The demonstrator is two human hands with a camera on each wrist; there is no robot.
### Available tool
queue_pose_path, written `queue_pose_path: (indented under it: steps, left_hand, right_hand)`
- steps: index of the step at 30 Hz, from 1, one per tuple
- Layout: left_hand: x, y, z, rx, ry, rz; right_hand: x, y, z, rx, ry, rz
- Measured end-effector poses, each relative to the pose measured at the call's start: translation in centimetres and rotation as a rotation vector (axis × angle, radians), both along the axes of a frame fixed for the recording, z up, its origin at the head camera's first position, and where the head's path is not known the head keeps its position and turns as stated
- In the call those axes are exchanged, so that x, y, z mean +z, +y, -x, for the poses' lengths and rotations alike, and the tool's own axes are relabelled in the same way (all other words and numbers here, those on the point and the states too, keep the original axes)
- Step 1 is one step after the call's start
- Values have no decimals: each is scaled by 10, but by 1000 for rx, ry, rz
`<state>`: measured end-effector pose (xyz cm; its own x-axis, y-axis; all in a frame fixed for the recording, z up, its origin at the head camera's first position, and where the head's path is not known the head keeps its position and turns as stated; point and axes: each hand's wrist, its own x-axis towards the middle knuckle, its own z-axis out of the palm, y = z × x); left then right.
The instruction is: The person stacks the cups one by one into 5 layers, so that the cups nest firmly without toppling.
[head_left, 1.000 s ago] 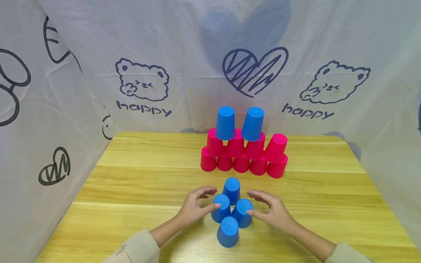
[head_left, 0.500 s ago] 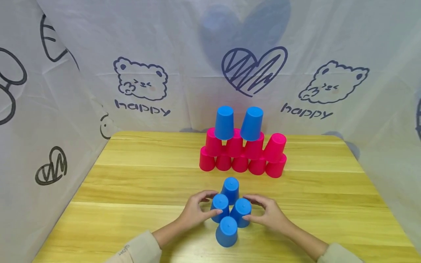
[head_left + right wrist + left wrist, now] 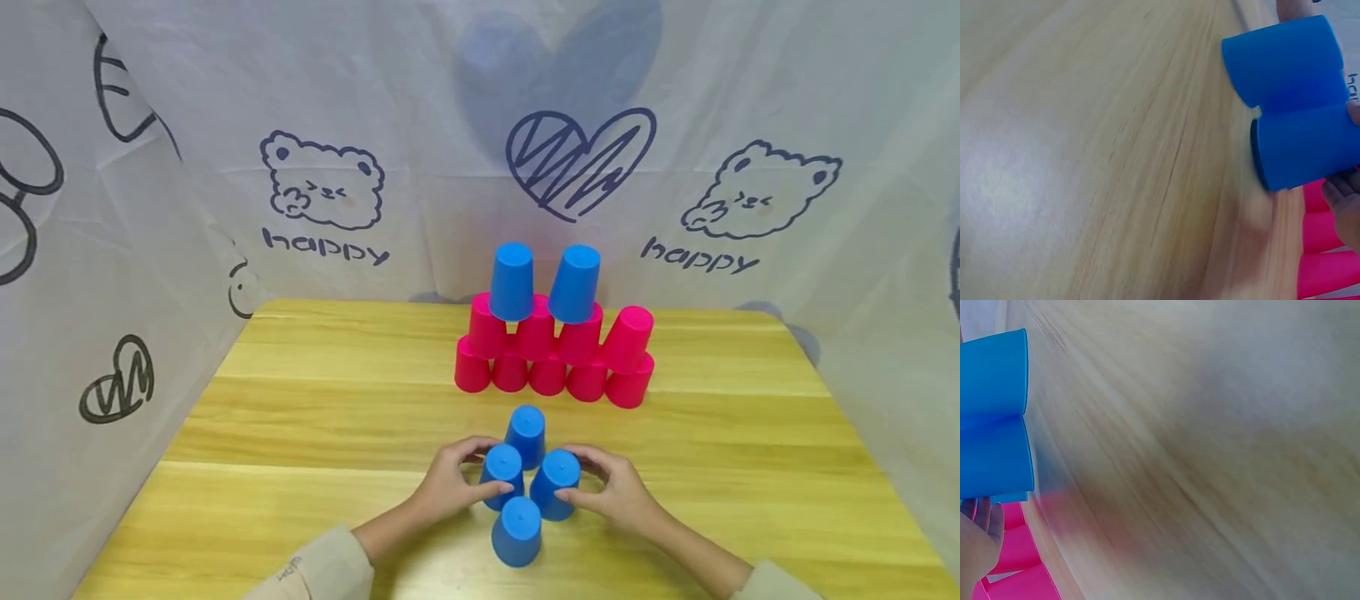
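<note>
Several blue cups stand upside down close together near the front of the table. My left hand (image 3: 448, 485) curls round the left blue cup (image 3: 499, 465), its thumb across the front. On the other side, my right hand (image 3: 619, 493) grips the right blue cup (image 3: 557, 477) between thumb and fingers. A dark strip shows under that cup's rim in the right wrist view, where the held blue cup (image 3: 1310, 147) sits beside another. A front blue cup (image 3: 517, 535) and a back blue cup (image 3: 527, 435) stand untouched. Only fingers of the left hand (image 3: 979, 544) show in the left wrist view.
Behind, upside-down pink cups (image 3: 547, 375) form two rows. Two blue cups, one left (image 3: 513, 283) and one right (image 3: 575, 285), stand on the upper row. The wooden table (image 3: 315, 400) backs onto a white printed cloth (image 3: 442, 125).
Both hands have closed in on the left and right blue cups. The right cup has shifted slightly to the right in my right hand, widening its gap from the left cup.
</note>
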<state>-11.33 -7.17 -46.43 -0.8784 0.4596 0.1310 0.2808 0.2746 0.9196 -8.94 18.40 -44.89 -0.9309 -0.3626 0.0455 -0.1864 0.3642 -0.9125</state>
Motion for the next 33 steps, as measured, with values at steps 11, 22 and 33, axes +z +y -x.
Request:
queue_pose_path:
  steps: [11,22,33]
  left_hand:
    - [-1,-1,-2,-19,-5,8]
    - [-4,-3,-2,-18,8,2]
    - [-3,-3,1,-24,-6,4]
  right_hand:
    - [32,8,2,-164,77,-16]
    - [74,24,22,-242,252,49]
    - [121,31,46,-394,213,15]
